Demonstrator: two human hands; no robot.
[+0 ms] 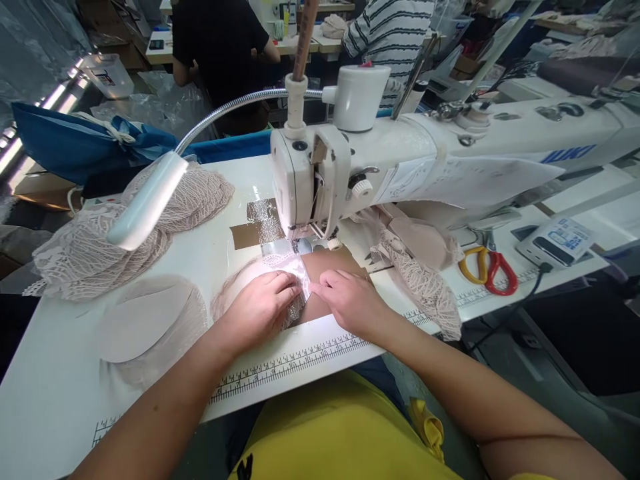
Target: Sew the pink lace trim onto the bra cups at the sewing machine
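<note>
I'm resting my curled left hand (273, 297) on lace (286, 261), right hand (345, 293) half-closed at its edge (both grips unclear), probably keeping it flat

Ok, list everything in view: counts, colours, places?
Table: one, white, foreground
Sewing machine: one, white, across table's back right
Lamp: one, pale, left of machine head
Papers: at least two, white, on machine arm
Lace pieces: many, beige, table's left and right
Oval piece: one, beige, front left
Lace-edged fabric: one, pale, before machine head
Panel: one, brown, right of that fabric
Scissors: one, red-and-yellow handles, right
Boxy device: one, white, right of scissors
Cloth: count unclear, blue, behind table's left
Co-workers: two, black and striped tops, background
Background clutter: uncountable, mixed colours, top
Wearer's top: one, yellow, bottom
Left grip: one, bare, on lace-edged fabric
Right grip: one, bare, that fabric's right edge
</note>
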